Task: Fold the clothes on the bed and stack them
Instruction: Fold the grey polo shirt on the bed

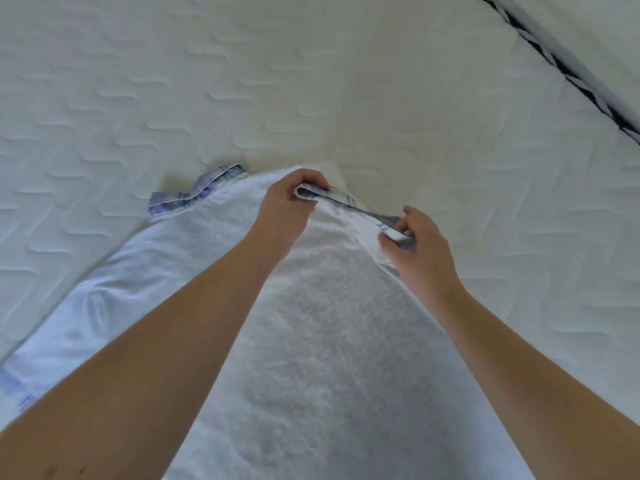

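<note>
You are looking down at a cream quilted mattress with a wavy stitched pattern that fills most of the frame. Your two bare forearms reach in from the bottom corners and meet near the middle.

Across the lower centre lies a white, fluffy-textured garment with a blue-and-white checked trim, spread out on the bed and running from the bottom edge up to the middle of the frame. To the left of your arm, a smoother, pale part of it lies flat on the mattress, and a piece of the checked trim curls up at its far corner, left of centre.

Your left hand is at the centre of the frame. Its grip is clamped on the garment's far edge, with thumb and fingers pinching a fold of the checked trim and lifting it slightly off the bed.

Your right hand is just to the right and slightly lower. Its grip is also closed on the same trimmed edge, fingers curled over and thumb underneath. The trim stretches taut between your two hands.

In the upper right corner, a dark zigzag-patterned band runs diagonally along the mattress edge.
</note>
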Demonstrator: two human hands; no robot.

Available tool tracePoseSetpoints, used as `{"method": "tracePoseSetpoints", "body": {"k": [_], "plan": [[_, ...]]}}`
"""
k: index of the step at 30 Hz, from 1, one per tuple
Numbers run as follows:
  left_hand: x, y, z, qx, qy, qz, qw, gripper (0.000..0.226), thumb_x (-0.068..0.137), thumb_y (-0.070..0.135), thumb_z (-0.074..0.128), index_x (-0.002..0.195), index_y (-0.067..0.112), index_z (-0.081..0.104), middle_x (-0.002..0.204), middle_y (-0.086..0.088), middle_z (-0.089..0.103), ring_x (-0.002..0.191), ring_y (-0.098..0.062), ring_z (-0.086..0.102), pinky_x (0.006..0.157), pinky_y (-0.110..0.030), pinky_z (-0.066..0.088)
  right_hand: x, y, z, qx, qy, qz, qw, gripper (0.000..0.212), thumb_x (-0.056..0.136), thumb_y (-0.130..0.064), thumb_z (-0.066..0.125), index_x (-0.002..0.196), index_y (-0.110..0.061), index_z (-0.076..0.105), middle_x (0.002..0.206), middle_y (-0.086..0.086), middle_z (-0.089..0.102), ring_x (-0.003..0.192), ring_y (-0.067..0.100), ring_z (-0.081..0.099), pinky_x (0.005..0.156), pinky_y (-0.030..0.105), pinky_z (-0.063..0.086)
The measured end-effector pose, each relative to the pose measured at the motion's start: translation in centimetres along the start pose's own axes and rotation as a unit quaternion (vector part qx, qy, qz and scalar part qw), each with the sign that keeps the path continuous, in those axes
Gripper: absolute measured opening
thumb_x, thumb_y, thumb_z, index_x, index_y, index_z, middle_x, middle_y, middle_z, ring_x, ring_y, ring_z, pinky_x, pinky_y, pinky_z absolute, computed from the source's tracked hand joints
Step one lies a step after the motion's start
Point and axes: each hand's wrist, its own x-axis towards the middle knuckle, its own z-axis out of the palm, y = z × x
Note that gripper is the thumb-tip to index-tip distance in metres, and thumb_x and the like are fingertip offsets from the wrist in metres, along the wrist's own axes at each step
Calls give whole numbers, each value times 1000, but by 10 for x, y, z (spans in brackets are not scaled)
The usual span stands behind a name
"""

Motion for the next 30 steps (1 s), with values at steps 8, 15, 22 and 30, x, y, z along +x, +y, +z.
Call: {"method": "tracePoseSetpoints", "body": {"k": [8,15,22,30], "plan": [[-52,-42,-87,-60,43,-46,996,41,78,-23,56,80,17,66,87,0,68,87,-14,65,79,-27,53,-63,-69,59,-28,-53,-130,990,19,75,-3,73,73,-7,55,86,10,62,72,26,56,66,34,42],[-84,-88,-140,-59,87,-93,990,67,71,-33,41,68,25,75,82,4,73,84,-15,67,75,-25,54,-98,-88,110,-43,-99,-133,985,21,71,5,69,74,-6,52,90,11,56,76,29,53,65,37,44],[-93,-109,-155,152,89,-182,967,53,81,-13,31,89,26,66,96,5,67,71,-11,54,58,-20,42,-112,-72,138,-109,-143,-120,976,18,76,1,66,81,-9,52,93,6,54,84,25,53,64,26,36],[-2,-75,-101,290,63,-52,953,31,102,34,44,126,17,56,106,8,57,92,-9,53,76,-17,39,-112,-50,133,-210,-133,-91,964,58,70,-16,78,122,-14,55,113,6,56,101,27,57,84,37,48]]}}
